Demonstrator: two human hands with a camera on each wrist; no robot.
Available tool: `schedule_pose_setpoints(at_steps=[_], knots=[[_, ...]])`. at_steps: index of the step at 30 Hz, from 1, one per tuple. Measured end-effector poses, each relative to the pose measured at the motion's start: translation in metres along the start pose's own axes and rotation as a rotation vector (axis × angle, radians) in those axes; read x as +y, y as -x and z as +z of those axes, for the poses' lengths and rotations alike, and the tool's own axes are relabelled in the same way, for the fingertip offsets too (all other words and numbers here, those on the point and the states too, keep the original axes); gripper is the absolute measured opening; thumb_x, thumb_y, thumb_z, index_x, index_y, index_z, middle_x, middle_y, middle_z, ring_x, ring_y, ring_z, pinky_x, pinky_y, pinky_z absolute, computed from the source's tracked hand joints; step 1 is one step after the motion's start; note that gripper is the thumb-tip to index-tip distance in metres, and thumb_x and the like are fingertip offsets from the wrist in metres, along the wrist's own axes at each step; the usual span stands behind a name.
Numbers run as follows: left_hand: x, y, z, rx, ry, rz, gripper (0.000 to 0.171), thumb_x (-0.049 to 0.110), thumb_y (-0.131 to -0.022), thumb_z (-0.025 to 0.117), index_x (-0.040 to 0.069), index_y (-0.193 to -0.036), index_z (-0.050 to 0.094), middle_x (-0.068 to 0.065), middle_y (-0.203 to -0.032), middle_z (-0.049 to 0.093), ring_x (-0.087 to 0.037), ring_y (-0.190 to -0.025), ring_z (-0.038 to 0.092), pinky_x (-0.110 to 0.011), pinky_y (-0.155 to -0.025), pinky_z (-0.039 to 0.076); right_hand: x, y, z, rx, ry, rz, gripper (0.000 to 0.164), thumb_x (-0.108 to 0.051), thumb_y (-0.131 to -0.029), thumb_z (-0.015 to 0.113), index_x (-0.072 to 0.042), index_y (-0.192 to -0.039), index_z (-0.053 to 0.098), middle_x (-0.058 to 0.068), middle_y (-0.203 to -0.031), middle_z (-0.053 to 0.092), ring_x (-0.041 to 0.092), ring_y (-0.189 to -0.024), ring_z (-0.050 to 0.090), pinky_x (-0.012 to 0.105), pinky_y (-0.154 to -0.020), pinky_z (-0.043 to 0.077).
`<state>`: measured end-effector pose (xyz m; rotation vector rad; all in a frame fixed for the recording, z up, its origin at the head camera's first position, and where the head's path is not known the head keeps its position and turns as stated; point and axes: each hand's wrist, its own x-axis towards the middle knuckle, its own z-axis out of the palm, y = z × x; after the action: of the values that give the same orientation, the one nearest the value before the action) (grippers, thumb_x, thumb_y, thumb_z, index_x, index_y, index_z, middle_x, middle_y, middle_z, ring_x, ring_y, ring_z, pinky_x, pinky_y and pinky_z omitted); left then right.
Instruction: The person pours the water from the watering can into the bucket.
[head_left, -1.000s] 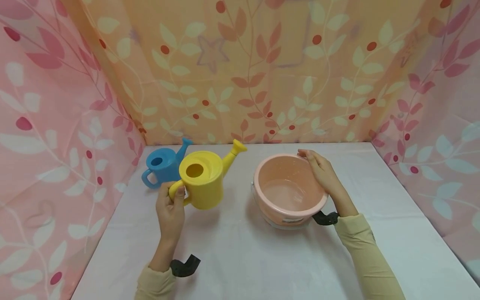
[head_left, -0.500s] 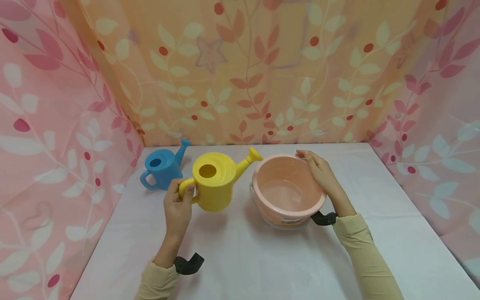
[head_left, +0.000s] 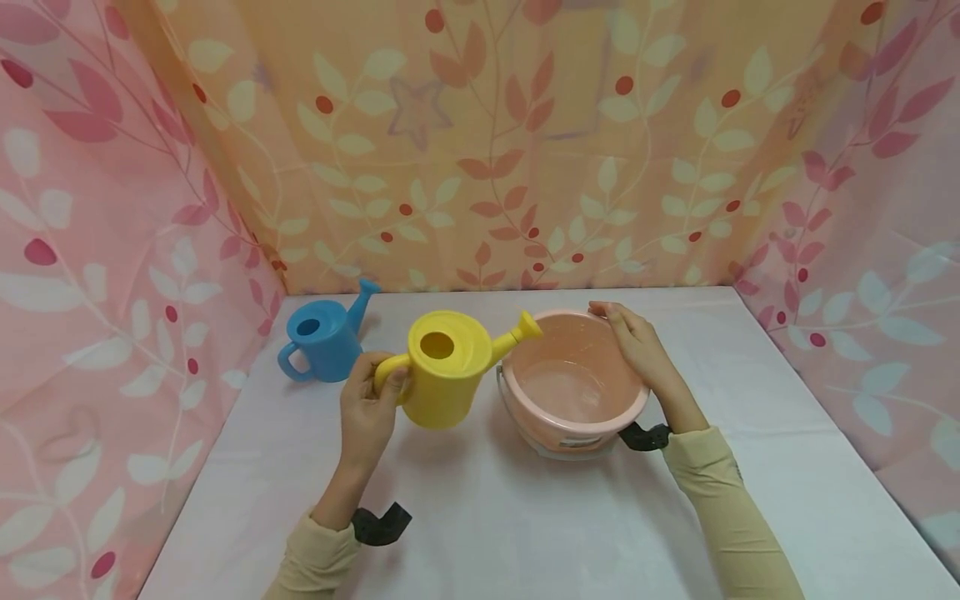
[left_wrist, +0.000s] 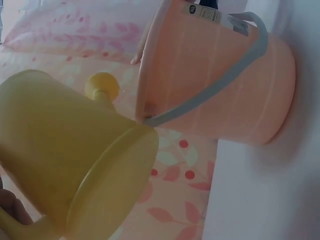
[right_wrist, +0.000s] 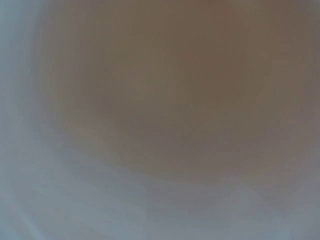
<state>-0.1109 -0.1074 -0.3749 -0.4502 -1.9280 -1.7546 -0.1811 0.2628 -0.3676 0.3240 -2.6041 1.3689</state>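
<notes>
Yellow watering can (head_left: 444,383) hangs off the worktop (head_left: 480,533), spout (head_left: 510,343) by the pink bucket (head_left: 540,412); my left hand (head_left: 367,417) grips its handle, my right hand (head_left: 639,348) rests straight-fingered along the rim; lifting looks done, tipping seems left

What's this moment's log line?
left hand: holds yellow plastic watering can; right hand: touches pink plastic bucket; blue plastic watering can: on white table
</notes>
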Motion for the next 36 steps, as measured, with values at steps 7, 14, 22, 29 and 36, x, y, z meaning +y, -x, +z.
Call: schedule_pose_setpoints(at_steps=[7,14,22,29,36], knots=[[0.008,-0.007,0.004,-0.032,-0.001,0.017,0.017,0.005,-0.089,0.058,-0.007,-0.101,0.052,-0.010,-0.090,0.053,-0.012,-0.078,0.047,-0.017,-0.069,0.042,0.000,0.000,0.000,0.003,-0.005,0.000,0.049,-0.039,-0.101,0.029,-0.006,-0.130,0.052,0.016,-0.127,0.056,0.030,-0.124,0.046,0.049,-0.103,0.033],[0.014,-0.014,0.005,-0.064,0.001,-0.025,0.017,0.005,-0.089,0.058,-0.008,-0.100,0.052,-0.010,-0.090,0.053,-0.012,-0.078,0.048,-0.017,-0.070,0.043,0.001,-0.001,0.001,0.009,-0.003,0.016,0.050,-0.040,-0.101,0.029,-0.006,-0.129,0.053,0.016,-0.127,0.056,0.031,-0.123,0.046,0.050,-0.103,0.033],[0.011,-0.019,0.009,-0.096,0.020,-0.021,0.016,0.004,-0.088,0.060,-0.003,-0.101,0.055,-0.010,-0.092,0.053,-0.015,-0.080,0.050,-0.020,-0.072,0.044,0.001,-0.001,0.000,-0.007,-0.002,0.036,0.053,-0.043,-0.100,0.029,-0.007,-0.131,0.051,0.016,-0.129,0.054,0.031,-0.125,0.045,0.051,-0.104,0.032],[0.017,-0.025,0.013,-0.116,0.002,-0.009,0.015,0.006,-0.088,0.061,-0.002,-0.100,0.056,-0.009,-0.091,0.055,-0.015,-0.078,0.050,-0.020,-0.071,0.044,0.000,0.000,0.000,-0.016,-0.006,0.049,0.053,-0.043,-0.100,0.029,-0.006,-0.131,0.050,0.017,-0.130,0.053,0.033,-0.125,0.045,0.052,-0.103,0.032],[0.016,-0.032,0.017,-0.149,-0.029,-0.014,0.015,0.008,-0.088,0.061,0.001,-0.101,0.056,-0.006,-0.091,0.056,-0.017,-0.081,0.051,-0.021,-0.072,0.045,0.000,0.000,0.000,-0.016,-0.001,0.044,0.053,-0.043,-0.101,0.029,-0.006,-0.132,0.050,0.017,-0.130,0.053,0.032,-0.126,0.044,0.052,-0.104,0.031]])
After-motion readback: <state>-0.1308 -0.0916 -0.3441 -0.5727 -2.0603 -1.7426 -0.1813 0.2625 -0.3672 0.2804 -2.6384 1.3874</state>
